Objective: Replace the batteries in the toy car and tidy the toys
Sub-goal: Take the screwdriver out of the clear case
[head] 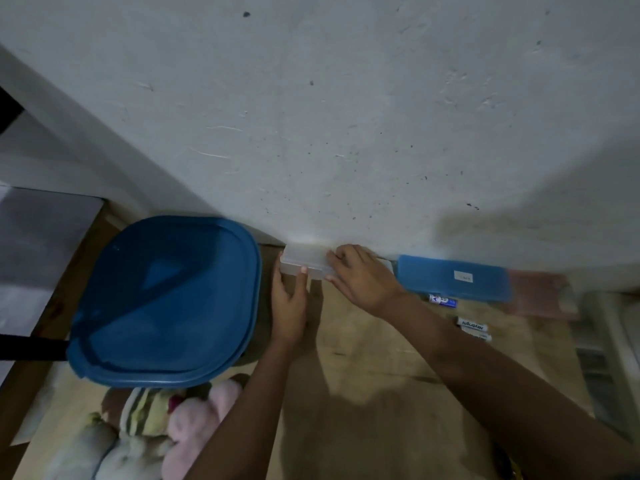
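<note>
A small clear plastic box lies on the wooden floor against the white wall. My left hand holds its left end, thumb on the front edge. My right hand grips its right end with curled fingers. Loose white batteries lie on the floor to the right, and another blue-labelled battery lies by a flat blue case. No toy car is in view.
A large bin with a blue lid stands left of the clear box. Several plush toys lie in front of it. A pink case sits right of the blue case. A pale container edge is at far right.
</note>
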{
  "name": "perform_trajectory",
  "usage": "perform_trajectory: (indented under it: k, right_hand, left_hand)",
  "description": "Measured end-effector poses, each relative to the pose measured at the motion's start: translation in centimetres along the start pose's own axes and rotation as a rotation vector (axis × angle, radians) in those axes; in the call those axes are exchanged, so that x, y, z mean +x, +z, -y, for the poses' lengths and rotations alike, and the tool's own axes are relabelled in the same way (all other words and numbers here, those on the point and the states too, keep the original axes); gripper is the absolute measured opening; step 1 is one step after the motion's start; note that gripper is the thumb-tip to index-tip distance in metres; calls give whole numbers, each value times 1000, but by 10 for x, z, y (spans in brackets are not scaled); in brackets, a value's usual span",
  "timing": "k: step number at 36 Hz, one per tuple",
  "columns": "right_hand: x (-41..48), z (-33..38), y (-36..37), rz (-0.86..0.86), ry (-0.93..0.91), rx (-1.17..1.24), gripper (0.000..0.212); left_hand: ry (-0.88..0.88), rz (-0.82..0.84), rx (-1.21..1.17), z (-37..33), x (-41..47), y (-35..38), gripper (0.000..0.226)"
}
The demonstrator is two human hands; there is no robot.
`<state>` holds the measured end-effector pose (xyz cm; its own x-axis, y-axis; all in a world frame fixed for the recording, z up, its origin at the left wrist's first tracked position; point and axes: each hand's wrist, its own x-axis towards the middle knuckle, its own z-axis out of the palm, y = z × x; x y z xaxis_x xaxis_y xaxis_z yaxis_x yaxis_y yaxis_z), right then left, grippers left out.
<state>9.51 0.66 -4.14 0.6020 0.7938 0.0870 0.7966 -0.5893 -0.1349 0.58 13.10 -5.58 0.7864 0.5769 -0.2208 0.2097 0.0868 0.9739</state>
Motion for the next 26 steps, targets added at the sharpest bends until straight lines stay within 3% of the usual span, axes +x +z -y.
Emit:
perform_trajectory:
  k: [10,15,20,26]
  right_hand:
    - [9,-9,10,-214,-50,-16,37]
    - [16,-9,1,-265,-15,78,51]
    - [15,-9,-6,-289,69,73,36]
    - [6,-7,-12,-328,138,9,34]
  left_hand:
    - [-63,-6,-104,-3,9,2,50]
    - [-60,24,-53,-4,3,-3,56]
    - [-69,30,-17,-7,1,-4,51]
    - [-121,-114,-74,-12,-8,10,45]
